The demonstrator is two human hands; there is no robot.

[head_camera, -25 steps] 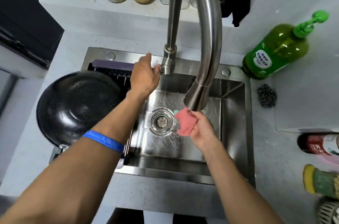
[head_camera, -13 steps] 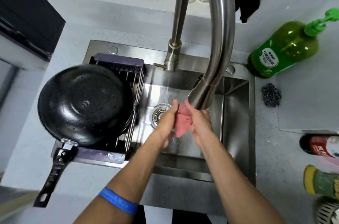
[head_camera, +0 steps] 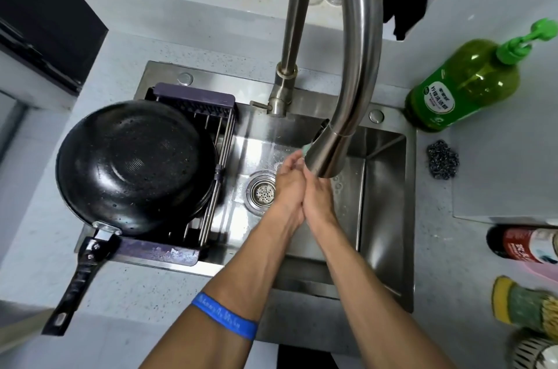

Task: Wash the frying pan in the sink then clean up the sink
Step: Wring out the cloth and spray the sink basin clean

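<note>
The black frying pan lies upside down on a purple drying rack over the left part of the steel sink, its handle pointing to the near left. Under the spout of the faucet, my left hand and my right hand are pressed palm to palm with running water over them. Between them they squeeze the pink cloth, of which only a teal sliver shows at the fingertips. The drain strainer lies just left of my hands.
A green dish soap bottle and a steel scourer sit on the counter right of the sink. Bottles and a brush stand at the right edge. Jars line the ledge behind the faucet. The faucet lever sticks out leftward.
My left hand left the faucet lever and came down to the cloth. Both hands have closed together over it, hiding nearly all the pink. Water now runs.
</note>
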